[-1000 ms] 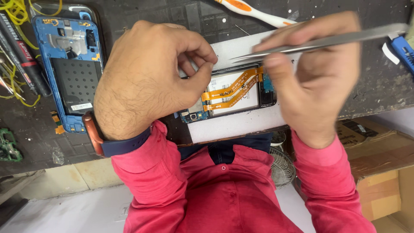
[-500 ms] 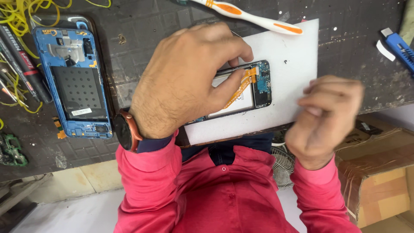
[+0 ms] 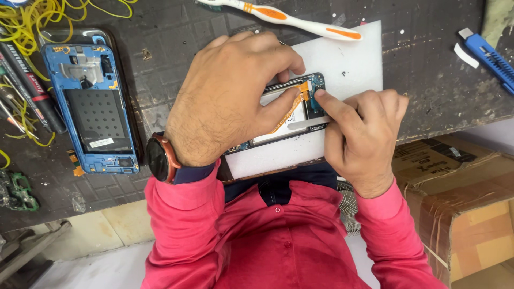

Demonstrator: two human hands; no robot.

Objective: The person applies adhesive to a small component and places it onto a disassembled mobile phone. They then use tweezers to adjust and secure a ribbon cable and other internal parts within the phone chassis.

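Nearest the camera, two red cotton shirt sleeves point(image 3: 193, 214) reach up from the person's chest, the left cuff ending at a round black wristwatch with a copper-coloured rim point(image 3: 159, 158). To the right stands a brown cardboard box sealed with glossy tape point(image 3: 460, 208); its contents cannot be seen. Just beyond the cuffs, the left hand point(image 3: 227, 101) lies spread over an opened dark phone body with an orange ribbon cable point(image 3: 297, 109), thumb pressing the cable and fingers curled over the far edge, gripping it down. The right hand point(image 3: 364, 134) is loosely curled, its forefinger tip pressing the phone's blue-green end; it grasps nothing I can make out. The phone rests on a smooth white rectangular sheet point(image 3: 353, 59) on a scuffed dark gridded work mat point(image 3: 428, 80). To the left lies a blue plastic phone frame with a black panel point(image 3: 91, 107), beside dark screwdrivers point(image 3: 29, 85) and tangled yellow wire point(image 3: 37, 21). Farther off lie a white-and-orange toothbrush point(image 3: 289, 18) and a blue utility knife point(image 3: 490, 56).
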